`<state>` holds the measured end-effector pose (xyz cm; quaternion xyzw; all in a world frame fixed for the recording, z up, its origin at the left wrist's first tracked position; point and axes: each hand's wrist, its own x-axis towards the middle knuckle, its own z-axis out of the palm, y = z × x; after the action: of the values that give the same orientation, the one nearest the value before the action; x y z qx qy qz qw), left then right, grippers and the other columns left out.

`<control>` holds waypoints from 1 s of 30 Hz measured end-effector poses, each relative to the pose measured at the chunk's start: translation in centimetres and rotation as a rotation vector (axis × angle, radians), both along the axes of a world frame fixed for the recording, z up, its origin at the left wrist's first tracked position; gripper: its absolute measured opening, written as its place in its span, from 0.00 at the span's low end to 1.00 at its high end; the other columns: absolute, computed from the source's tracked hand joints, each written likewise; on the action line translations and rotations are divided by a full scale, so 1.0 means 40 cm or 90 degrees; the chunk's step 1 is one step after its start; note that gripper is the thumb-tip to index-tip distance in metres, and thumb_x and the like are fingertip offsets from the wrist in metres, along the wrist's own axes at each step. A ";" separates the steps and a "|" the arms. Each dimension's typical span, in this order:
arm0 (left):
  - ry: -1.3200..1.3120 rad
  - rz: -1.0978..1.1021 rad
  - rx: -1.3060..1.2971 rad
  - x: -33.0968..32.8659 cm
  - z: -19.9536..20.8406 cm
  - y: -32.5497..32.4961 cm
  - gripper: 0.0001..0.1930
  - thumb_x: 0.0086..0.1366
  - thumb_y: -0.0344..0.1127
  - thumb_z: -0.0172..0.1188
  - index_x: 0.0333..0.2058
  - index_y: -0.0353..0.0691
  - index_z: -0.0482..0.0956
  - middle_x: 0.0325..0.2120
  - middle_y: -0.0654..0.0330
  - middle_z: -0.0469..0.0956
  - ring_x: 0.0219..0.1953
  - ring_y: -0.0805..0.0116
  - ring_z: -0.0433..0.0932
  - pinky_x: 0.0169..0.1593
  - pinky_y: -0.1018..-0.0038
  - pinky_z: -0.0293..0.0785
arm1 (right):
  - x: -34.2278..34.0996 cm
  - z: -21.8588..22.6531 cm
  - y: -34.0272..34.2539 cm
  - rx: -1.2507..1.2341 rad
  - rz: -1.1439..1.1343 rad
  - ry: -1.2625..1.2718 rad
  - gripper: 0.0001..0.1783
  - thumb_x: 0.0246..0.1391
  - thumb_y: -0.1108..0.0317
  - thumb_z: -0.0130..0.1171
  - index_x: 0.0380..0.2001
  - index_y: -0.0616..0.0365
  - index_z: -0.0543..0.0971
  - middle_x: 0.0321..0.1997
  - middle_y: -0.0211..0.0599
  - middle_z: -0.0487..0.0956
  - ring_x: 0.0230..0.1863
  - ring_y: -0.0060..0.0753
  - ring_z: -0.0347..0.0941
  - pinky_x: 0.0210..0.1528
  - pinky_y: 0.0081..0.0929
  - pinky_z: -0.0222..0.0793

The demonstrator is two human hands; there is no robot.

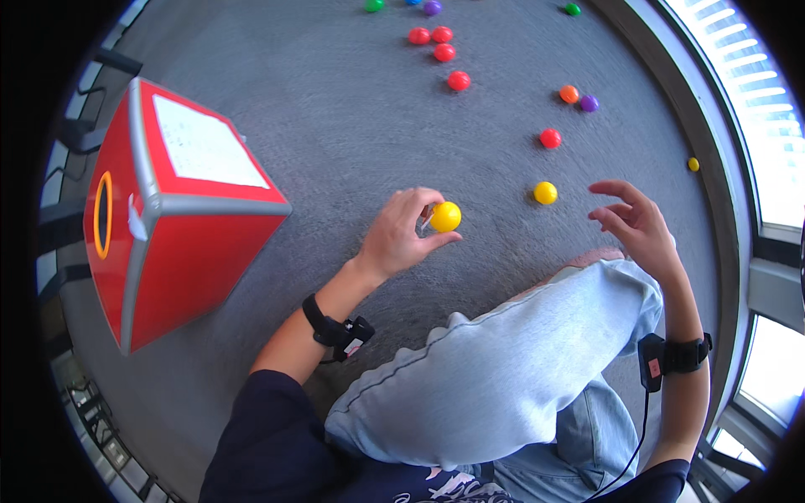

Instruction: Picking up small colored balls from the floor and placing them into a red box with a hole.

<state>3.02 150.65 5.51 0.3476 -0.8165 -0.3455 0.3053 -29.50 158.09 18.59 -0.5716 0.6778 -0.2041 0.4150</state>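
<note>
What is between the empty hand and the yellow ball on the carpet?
Nothing visible. The right hand hovers open, and only bare grey carpet lies between its fingers and the loose yellow ball.

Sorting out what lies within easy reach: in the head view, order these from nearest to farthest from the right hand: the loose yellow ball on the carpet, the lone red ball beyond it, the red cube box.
1. Loose yellow ball, just left of the right hand.
2. Lone red ball, farther up the carpet.
3. Red cube box, far off on the person's left.
</note>
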 end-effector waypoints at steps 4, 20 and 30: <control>0.016 -0.124 -0.211 -0.096 0.113 -0.049 0.25 0.47 0.46 0.72 0.41 0.45 0.71 0.38 0.65 0.75 0.38 0.67 0.72 0.43 0.72 0.64 | 0.090 0.042 -0.016 0.076 0.073 -0.073 0.24 0.58 0.61 0.56 0.56 0.57 0.68 0.50 0.45 0.76 0.45 0.32 0.77 0.49 0.29 0.73; 0.069 -0.079 -0.034 -0.082 0.107 -0.054 0.25 0.52 0.34 0.67 0.48 0.42 0.71 0.45 0.61 0.75 0.49 0.65 0.73 0.53 0.68 0.64 | 0.139 -0.049 0.007 0.040 -0.067 -0.355 0.24 0.60 0.62 0.55 0.56 0.61 0.65 0.50 0.43 0.75 0.44 0.28 0.76 0.46 0.23 0.71; 0.193 -0.185 0.293 -0.166 0.152 -0.045 0.25 0.60 0.35 0.61 0.54 0.35 0.67 0.48 0.56 0.74 0.48 0.68 0.74 0.50 0.73 0.70 | 0.139 -0.071 0.011 0.070 -0.108 -0.573 0.29 0.66 0.49 0.36 0.53 0.64 0.69 0.46 0.46 0.77 0.41 0.28 0.75 0.49 0.25 0.67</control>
<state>-3.60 148.85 11.59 0.2317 -0.7032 -0.6091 0.2844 -23.94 158.52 15.77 -0.3458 0.4846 -0.4288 0.6795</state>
